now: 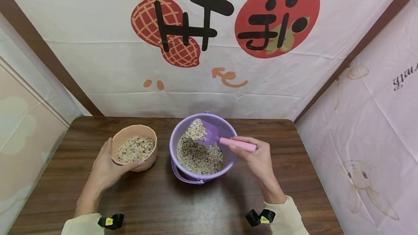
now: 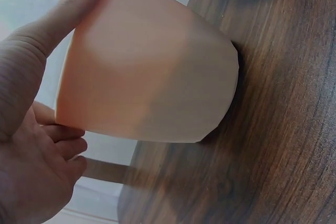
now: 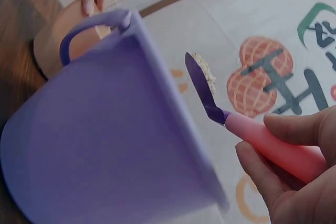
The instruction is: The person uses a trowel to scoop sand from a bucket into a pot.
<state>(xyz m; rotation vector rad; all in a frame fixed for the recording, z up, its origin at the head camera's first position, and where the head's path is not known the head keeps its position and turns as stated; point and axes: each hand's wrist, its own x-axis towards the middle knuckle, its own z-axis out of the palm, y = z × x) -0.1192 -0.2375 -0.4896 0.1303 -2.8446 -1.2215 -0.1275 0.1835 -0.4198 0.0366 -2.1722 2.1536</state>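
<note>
My right hand (image 1: pixel 256 157) holds a toy shovel by its pink handle (image 1: pixel 238 144). The purple shovel blade (image 1: pixel 211 133) carries a heap of pale flakes (image 1: pixel 196 130), which look like oats, above a purple bucket (image 1: pixel 174 144). More flakes (image 1: pixel 199 157) cover the bucket's bottom. On the left, my left hand (image 1: pixel 107 168) grips the rim and side of a peach faceted bowl (image 1: pixel 150 160), with the thumb at the near side. Flakes (image 1: pixel 136 149) lie inside it too. The left wrist view shows the bowl's outer wall (image 2: pixel 147 72); its contents are hidden there.
Both containers stand on a dark wood table (image 1: pixel 147 198). The bucket's handle (image 1: pixel 186 177) hangs down at its near side. Behind the table is a white cloth wall (image 1: pixel 114 68) with printed pictures, and a side cloth (image 1: pixel 352 137) hangs at the right.
</note>
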